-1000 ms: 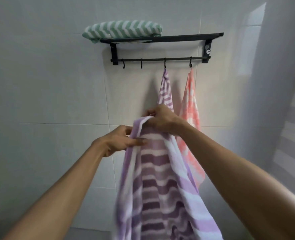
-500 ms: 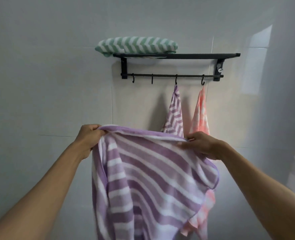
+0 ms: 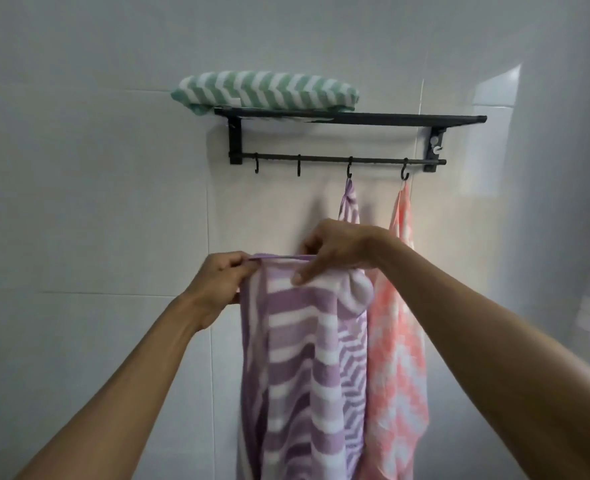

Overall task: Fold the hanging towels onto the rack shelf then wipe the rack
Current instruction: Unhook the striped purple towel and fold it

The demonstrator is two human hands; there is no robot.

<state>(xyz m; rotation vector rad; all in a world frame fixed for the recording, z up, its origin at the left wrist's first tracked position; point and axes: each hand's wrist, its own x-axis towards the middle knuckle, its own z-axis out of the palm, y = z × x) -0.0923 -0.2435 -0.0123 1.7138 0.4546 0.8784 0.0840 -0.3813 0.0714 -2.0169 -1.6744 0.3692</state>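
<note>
1. Half a second ago the person held the purple striped towel (image 3: pixel 297 358) spread wide between two well-separated hands; now the hands have come close together and the towel hangs doubled into a narrow column. That reads as one lengthwise fold just made.
2. The left hand (image 3: pixel 217 285) has its grip closed on the left end of the towel's top edge, fingers pinched over the hem. The right hand (image 3: pixel 335 252) has its grip closed on the same top edge just beside it, thumb at the front of the cloth.
3. The towel is in the air in front of the wall, below the rack (image 3: pixel 349 118) and not yet on it. It probably needs at least one more fold before it goes up.
4. A folded green zigzag towel (image 3: pixel 266 91) already lies on the left part of the shelf, overhanging its left end. The right part of the shelf looks bare, so there is room there.
5. Two towels are left on hooks: a purple zigzag towel (image 3: pixel 350 206) on the third hook and a pink towel (image 3: pixel 399 341) on the fourth, both just behind and right of the held one.
6. The two left hooks (image 3: pixel 257 166) hang free. The wall to the left is open, giving the arms room to swing that way.
</note>
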